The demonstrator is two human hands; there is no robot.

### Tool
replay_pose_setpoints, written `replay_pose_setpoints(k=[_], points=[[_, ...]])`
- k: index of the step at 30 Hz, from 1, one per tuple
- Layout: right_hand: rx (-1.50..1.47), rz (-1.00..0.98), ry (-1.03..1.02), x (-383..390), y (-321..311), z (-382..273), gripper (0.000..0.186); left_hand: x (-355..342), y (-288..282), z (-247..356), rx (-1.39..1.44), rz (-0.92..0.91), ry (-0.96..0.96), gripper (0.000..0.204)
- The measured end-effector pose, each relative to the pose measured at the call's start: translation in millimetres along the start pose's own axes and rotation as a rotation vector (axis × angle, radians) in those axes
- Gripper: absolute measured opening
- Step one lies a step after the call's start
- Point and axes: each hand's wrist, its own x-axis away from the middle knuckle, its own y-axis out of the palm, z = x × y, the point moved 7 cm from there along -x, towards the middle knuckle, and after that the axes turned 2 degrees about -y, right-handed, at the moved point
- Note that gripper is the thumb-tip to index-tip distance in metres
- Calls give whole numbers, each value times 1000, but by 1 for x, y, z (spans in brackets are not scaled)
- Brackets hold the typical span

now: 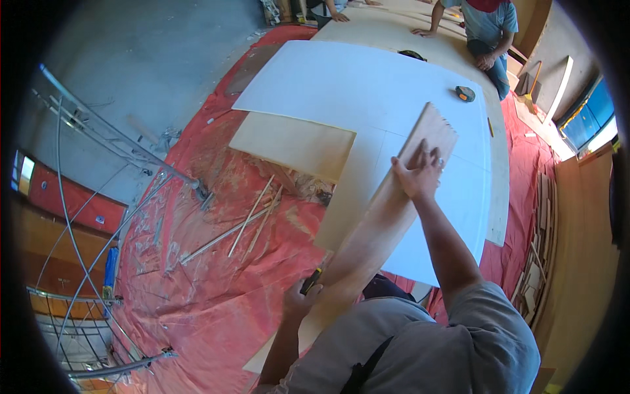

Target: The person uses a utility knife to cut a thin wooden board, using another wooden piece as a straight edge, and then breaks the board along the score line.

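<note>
My left hand (300, 301) is closed around a black and yellow utility knife (312, 280), beside the left edge of a long wooden board (367, 246). The tip of the knife points up along that edge. With fingers spread, my right hand (420, 174) lies flat on the upper part of the board. This board slants across a large white sheet (341, 79), and its far end has a jagged edge. Thin marked lines cross the sheet near the board. A pale plywood piece (295, 141) sits at the left, beneath the sheet's edge.
A tape measure (465, 94) and a pencil (490, 127) lie to the right. Red plastic sheeting (216, 282) with wood strips (246, 223) covers the floor. Metal scaffolding (118, 131) stands left. A co-worker (489, 33) crouches at the far side. Stacked offcuts (541, 243) line the right.
</note>
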Motion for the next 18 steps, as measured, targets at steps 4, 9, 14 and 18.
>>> replay_pose_setpoints(k=[4,9,14,18], points=[[-124,141,-195,49,-72,5,108,39,-7,13,93,106,244,31],[-461,162,-1041,179,-175,-71,89,70,-54,-8,133,195,245,28],[-624,-439,-1800,337,-284,-144,47,88,-117,27,-74,375,282,24],[-857,-201,-1805,362,-354,-172,54,79,-131,45,87,427,247,24]])
